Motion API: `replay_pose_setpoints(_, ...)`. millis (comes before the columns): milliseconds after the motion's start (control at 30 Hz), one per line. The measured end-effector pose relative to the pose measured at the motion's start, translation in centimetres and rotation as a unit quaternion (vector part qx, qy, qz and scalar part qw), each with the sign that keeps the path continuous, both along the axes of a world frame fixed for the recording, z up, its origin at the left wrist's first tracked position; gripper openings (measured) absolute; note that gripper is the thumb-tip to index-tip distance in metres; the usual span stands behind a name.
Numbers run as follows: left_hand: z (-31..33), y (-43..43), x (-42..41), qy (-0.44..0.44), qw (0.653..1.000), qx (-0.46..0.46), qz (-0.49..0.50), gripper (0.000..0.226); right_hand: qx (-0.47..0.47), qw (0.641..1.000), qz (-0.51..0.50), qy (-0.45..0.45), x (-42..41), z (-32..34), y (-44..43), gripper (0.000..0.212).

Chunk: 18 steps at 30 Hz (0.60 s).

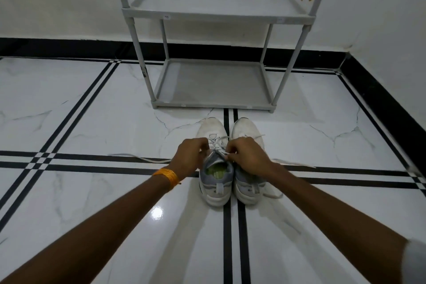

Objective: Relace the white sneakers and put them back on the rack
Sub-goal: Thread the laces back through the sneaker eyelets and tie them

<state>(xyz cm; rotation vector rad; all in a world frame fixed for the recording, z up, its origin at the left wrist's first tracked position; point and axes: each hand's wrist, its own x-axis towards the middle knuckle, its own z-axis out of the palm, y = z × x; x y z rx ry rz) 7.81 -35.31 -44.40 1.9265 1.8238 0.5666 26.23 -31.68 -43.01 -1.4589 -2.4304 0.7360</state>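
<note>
Two white sneakers stand side by side on the floor, toes pointing away from me toward the rack. The left sneaker (213,129) has a grey collar and a greenish insole. My left hand (190,157) and my right hand (247,157) both pinch its white lace (217,145) over the upper eyelets. One loose lace end (147,159) trails left across the floor. The right sneaker (245,128) is partly covered by my right hand; another lace end (297,163) lies on the floor to its right. The grey two-shelf rack (216,14) stands just beyond the shoes, with nothing on either shelf.
The floor is glossy white marble tile (92,110) with black stripe lines. A white wall with a black skirting (57,47) runs behind the rack and along the right side. An orange band (167,176) circles my left wrist.
</note>
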Motion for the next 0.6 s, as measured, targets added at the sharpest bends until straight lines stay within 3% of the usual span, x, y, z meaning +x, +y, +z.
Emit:
replay_pose_setpoints(133, -0.3, 0.3, -1.0, 0.068, 0.997, 0.001, -0.031, 0.010, 0.015, 0.999, -0.026, 0.045, 1.5, -0.1, 1.0, 0.017)
replay_pose_setpoints(233, -0.7, 0.2, -1.3, 0.112, 0.992, -0.008, -0.059, 0.012, 0.006, 0.996, -0.069, 0.049, 2.6, -1.0, 0.9, 0.013)
replay_pose_setpoints(600, -2.3, 0.0, -1.5, 0.072, 0.997, -0.004, 0.004, 0.007, -0.129, 0.980, -0.119, 0.092, 2.4, -0.4, 0.4, 0.017)
